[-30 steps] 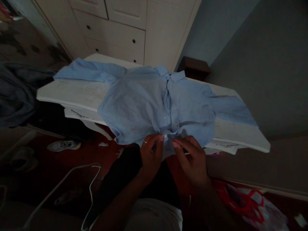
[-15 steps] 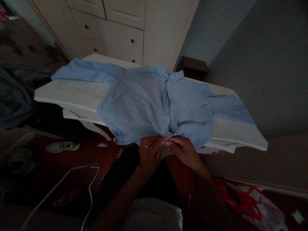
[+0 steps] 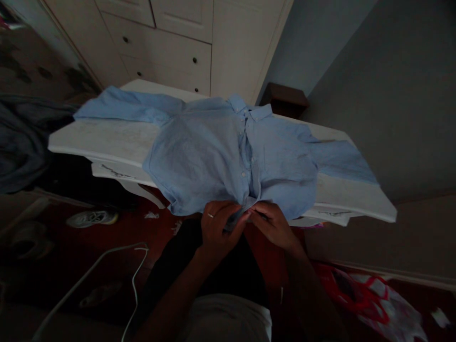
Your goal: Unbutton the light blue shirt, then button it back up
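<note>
A light blue button-up shirt (image 3: 199, 147) lies front up across a white table (image 3: 107, 137), its sleeves spread to both sides and its collar at the far edge. The front is partly open along the button strip. At the near hem, my left hand (image 3: 219, 228), with a ring on one finger, pinches the shirt's edge. My right hand (image 3: 272, 225) grips the same strip close beside it, fingertips nearly touching. Whatever button sits between the fingers is hidden.
Behind the table stands a pale wardrobe (image 3: 171, 47) with drawers. A brown box-like piece (image 3: 285, 99) is by the wall. On the red floor are a sneaker (image 3: 92, 218), a white cable (image 3: 133, 280) and a red-and-white plastic bag (image 3: 384, 304). Dark cloth (image 3: 24, 142) hangs at left.
My left hand has shifted slightly left, with thumb and fingers spread a bit wider around the hem. My right hand stays at the strip. The shirt lies nearly the same.
</note>
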